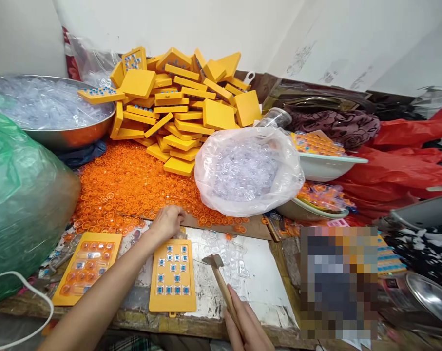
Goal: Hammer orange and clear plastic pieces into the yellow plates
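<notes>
A small hammer with a metal head and wooden handle is in my right hand, its fingers wrapped round the handle. Its head hangs just right of a yellow plastic board set with several blue-centred square pieces. My left hand is curled closed above the board's far edge, by the orange rings. What its fingertips pinch, if anything, is hidden. On the left, partly behind my left forearm, lies a second yellow board filled with orange rings and clear pieces.
Orange rings spread behind the boards, below a heap of yellow boards. A white bag of clear pieces stands right of them. A green bag and metal basin are left. Clear parts lie on the white work surface.
</notes>
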`<state>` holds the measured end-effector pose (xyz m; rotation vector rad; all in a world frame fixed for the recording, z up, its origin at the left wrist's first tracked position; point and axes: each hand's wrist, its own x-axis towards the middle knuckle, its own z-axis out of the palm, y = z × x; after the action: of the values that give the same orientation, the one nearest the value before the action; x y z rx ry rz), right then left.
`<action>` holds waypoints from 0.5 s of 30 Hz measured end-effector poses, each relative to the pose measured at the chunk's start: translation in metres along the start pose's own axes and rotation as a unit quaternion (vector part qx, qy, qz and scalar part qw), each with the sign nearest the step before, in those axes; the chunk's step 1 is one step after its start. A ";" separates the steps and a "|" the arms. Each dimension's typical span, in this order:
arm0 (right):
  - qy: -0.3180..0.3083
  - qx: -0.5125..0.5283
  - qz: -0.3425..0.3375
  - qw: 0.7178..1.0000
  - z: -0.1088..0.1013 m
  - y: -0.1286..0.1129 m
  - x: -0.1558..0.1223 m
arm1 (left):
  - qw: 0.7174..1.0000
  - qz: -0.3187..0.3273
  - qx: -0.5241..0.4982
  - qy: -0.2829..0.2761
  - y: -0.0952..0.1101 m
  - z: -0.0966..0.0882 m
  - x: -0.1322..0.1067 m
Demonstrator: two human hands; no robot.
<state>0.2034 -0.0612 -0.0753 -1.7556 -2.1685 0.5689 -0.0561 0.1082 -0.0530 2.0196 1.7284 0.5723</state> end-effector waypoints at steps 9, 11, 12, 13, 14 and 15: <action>0.053 -0.043 -0.042 0.997 -0.004 -0.008 0.009 | 0.997 0.038 -0.061 0.032 0.007 -0.003 -0.025; 0.062 -0.020 -0.051 0.997 -0.007 -0.014 0.010 | 0.994 0.057 -0.083 0.038 0.012 -0.005 -0.043; 0.067 -0.002 -0.056 0.996 -0.008 -0.018 0.011 | 0.993 0.067 -0.093 0.039 0.015 -0.005 -0.053; 0.075 0.019 -0.062 0.995 -0.009 -0.023 0.013 | 0.991 0.076 -0.101 0.039 0.018 -0.003 -0.062; 0.083 0.038 -0.068 0.994 -0.010 -0.028 0.016 | 0.990 0.084 -0.107 0.038 0.020 -0.001 -0.069; 0.089 0.054 -0.075 0.992 -0.011 -0.034 0.019 | 0.989 0.090 -0.110 0.038 0.022 0.002 -0.075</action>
<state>0.1750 -0.0474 -0.0497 -1.5124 -2.0827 0.4645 -0.0480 0.0309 -0.0454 2.0289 1.4587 0.8699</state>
